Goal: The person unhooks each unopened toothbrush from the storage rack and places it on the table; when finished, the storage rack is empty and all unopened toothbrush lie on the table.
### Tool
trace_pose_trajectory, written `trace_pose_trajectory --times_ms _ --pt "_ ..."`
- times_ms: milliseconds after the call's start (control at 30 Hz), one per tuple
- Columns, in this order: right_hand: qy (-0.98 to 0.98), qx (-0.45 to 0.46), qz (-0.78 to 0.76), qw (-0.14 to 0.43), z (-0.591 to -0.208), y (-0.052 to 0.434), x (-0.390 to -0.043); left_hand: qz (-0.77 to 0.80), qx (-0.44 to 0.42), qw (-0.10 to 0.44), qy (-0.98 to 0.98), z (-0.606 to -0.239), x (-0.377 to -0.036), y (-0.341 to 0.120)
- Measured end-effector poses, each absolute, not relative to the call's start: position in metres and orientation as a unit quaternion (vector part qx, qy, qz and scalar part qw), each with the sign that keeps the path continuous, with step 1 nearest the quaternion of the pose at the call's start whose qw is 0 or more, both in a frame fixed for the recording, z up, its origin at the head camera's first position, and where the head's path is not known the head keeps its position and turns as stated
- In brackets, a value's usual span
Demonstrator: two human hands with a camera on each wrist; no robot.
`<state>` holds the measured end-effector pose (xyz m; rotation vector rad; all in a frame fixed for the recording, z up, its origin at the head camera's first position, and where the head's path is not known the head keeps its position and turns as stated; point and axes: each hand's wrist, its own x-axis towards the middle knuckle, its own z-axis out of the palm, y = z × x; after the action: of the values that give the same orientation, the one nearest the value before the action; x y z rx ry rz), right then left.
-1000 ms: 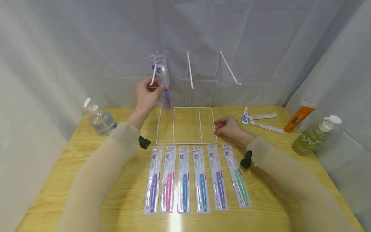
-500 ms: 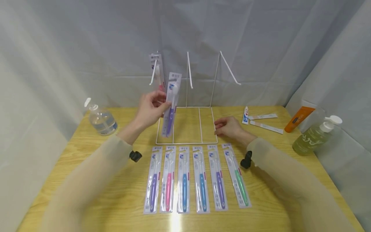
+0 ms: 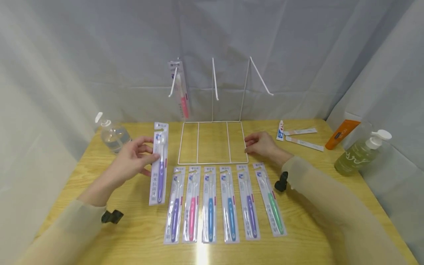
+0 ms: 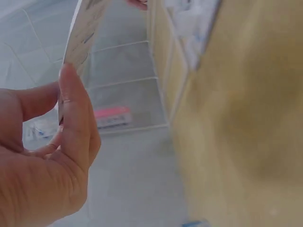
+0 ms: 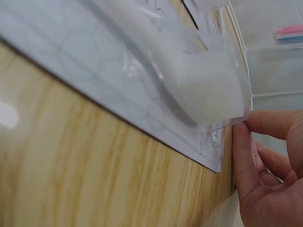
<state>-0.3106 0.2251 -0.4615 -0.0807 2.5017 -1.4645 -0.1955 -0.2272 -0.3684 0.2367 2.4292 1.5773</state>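
Light is soft, even and bright in the head view, with only faint shadows under the sleeves. A white glare patch sits on the tabletop (image 3: 200,254) at the near edge. The wide lens bends the edges of that view. The left wrist view is washed out and blurred apart from the left hand (image 4: 42,156). The right wrist view is sharp close up, hazy behind, with a small glare spot at left.

Showing glossy clear plastic on the purple toothbrush pack (image 3: 159,167), white-coated wire on the display rack (image 3: 213,141), light wood grain with a glare patch on the table (image 3: 99,228), matt grey cloth on the backdrop (image 3: 99,55).
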Motion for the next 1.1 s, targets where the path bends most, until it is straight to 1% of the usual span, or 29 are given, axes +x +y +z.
trace_pose_trajectory --times_ms 200,333,500,767,1100 --pt "0.854 -0.022 -0.507 0.118 -0.46 0.228 -0.309 0.541 0.052 0.2 0.815 -0.403 -0.175 -0.245" --pt "0.856 -0.028 -0.502 0.117 -0.461 0.228 -0.31 0.533 0.04 0.232 0.812 -0.42 -0.164 -0.248" --pt "0.859 -0.036 -0.498 0.114 -0.463 0.227 -0.311 0.539 0.03 0.242 0.807 -0.429 -0.155 -0.248" --pt "0.858 -0.038 -0.499 0.111 -0.465 0.227 -0.313 0.535 0.029 0.257 0.804 -0.438 -0.153 -0.245" --pt "0.856 -0.036 -0.504 0.113 -0.465 0.226 -0.313 0.516 0.016 0.247 0.82 -0.439 -0.152 -0.235"
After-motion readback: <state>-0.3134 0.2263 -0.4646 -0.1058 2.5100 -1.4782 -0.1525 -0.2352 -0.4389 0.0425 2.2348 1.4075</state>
